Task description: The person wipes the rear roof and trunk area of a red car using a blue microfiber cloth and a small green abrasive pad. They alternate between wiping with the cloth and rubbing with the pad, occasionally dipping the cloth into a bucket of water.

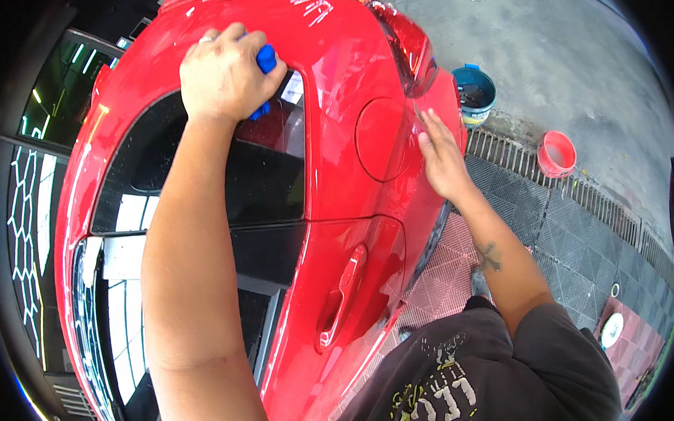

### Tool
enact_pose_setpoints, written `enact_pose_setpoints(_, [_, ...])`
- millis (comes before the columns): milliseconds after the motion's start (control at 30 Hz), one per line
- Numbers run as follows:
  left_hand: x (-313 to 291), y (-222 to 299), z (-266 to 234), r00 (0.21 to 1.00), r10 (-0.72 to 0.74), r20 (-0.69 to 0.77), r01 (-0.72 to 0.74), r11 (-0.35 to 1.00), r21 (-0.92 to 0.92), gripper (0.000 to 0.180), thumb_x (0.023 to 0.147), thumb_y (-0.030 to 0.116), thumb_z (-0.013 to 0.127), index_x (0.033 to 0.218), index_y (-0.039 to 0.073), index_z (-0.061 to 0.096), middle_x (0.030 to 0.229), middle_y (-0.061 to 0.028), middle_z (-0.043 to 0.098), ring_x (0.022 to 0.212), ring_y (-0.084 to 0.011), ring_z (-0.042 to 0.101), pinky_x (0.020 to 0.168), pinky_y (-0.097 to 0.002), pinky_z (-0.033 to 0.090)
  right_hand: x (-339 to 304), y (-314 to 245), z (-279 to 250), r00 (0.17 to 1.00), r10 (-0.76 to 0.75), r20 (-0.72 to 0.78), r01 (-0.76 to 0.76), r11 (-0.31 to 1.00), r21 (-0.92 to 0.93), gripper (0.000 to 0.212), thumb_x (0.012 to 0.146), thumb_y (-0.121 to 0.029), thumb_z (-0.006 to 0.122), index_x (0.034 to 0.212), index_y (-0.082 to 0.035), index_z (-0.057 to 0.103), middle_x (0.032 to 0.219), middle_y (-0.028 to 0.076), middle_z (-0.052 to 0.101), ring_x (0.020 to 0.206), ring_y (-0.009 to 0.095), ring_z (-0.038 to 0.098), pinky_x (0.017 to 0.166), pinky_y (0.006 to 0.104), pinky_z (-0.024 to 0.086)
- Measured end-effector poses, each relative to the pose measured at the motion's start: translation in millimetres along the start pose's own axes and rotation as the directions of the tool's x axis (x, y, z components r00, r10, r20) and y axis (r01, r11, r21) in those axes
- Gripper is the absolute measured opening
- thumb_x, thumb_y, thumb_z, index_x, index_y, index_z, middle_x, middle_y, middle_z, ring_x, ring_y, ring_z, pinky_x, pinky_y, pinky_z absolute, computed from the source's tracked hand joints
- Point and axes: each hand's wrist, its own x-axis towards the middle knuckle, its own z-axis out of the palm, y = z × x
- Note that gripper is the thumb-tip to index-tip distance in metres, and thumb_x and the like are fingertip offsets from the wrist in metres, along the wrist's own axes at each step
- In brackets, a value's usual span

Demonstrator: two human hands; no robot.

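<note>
A red car (339,82) fills the middle of the view. My left hand (229,72) is closed round a bunched blue wad (266,58); whether it is cloth or clay I cannot tell. That hand is over the top corner of the dark rear side window (268,172), by the red roof edge. Fingers stretched out, my right hand (444,157) lies against the rear side panel, just right of the round fuel flap (383,139). Below the flap is the door handle (343,297). White glare patches show on the glossy paint.
Beyond the car's rear right corner stand a teal bucket (485,114) and a smaller red bucket (556,154). A drain grate (503,145) runs past them between ribbed floor tiles (571,230) and grey concrete (556,58). A white round object (612,329) lies at lower right.
</note>
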Motion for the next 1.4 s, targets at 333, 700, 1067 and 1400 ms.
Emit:
enact_pose_setpoints(333, [4,2,-1,0.993,-0.015,0.114,0.011,0.999,0.038,0.038,0.092,0.052,0.079,0.110,0.019,0.085,0.108,-0.0044,0.079,0.107,-0.0279,0.077,0.094,-0.0457,0.063,-125,-82,75,0.990,0.093,0.105,-0.110,0.979,0.171,0.073,0.119,-0.040,0.035,0.173,0.007,0.021,0.180,0.028,0.025,0.170,0.040,0.020,0.136,0.0578,0.014])
enact_pose_setpoints(700, [3,-1,2,1.000,0.010,0.000,-0.010,1.000,-0.022,0.030,0.088,0.043,0.081,0.100,0.015,0.083,0.099,-0.0051,0.076,0.102,-0.0302,0.076,0.090,-0.0458,0.063,-102,-86,62,0.983,0.144,0.111,-0.161,0.972,0.169,0.076,0.118,-0.044,0.034,0.171,0.009,0.024,0.178,0.028,0.030,0.168,0.040,0.024,0.135,0.0585,0.016])
enact_pose_setpoints(1067, [3,-2,-5,1.000,-0.004,0.025,0.004,1.000,-0.014,0.032,0.089,0.043,0.081,0.103,0.015,0.083,0.103,-0.0060,0.076,0.104,-0.0303,0.076,0.092,-0.0461,0.063,-64,-61,76,0.993,0.088,-0.081,-0.048,0.913,0.404,0.076,0.115,-0.039,0.041,0.173,0.007,0.023,0.179,0.029,0.028,0.168,0.040,0.025,0.136,0.0531,0.017])
enact_pose_setpoints(1400, [4,2,-3,1.000,0.000,0.027,0.001,1.000,-0.025,0.030,0.089,0.042,0.080,0.100,0.014,0.083,0.103,-0.0072,0.076,0.104,-0.0320,0.075,0.092,-0.0467,0.062,-90,-54,82,0.989,-0.028,-0.144,0.066,0.963,0.261,0.070,0.116,-0.030,0.044,0.174,0.003,0.022,0.179,0.027,0.029,0.167,0.044,0.028,0.135,0.0534,0.019])
